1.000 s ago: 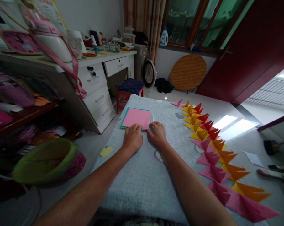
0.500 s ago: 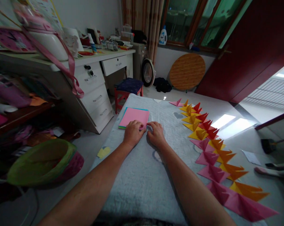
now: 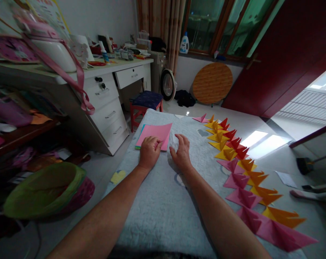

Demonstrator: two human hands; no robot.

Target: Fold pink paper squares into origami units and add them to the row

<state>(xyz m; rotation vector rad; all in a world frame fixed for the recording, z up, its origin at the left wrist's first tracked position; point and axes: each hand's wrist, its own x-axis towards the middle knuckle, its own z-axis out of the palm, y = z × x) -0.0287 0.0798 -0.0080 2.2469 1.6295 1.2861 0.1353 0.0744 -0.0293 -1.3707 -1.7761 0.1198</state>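
Pinching the pink sheet (image 3: pixel 153 131) near its right edge with my left fingers (image 3: pixel 152 139), I hold my right fingers (image 3: pixel 181 139) parted just beside it, the paper stack (image 3: pixel 137 147) lying on the cloth-covered bench (image 3: pixel 157 205), left of folded birds (image 3: pixel 244 198).

My left fingers (image 3: pixel 151 140) cover part of the near edge of the pink sheet (image 3: pixel 155 131); whether they pinch it, I cannot tell. It hides most of the blue sheet (image 3: pixel 141 128). Left, my view crops the pink clock (image 3: pixel 11 46), its numerals blurred.
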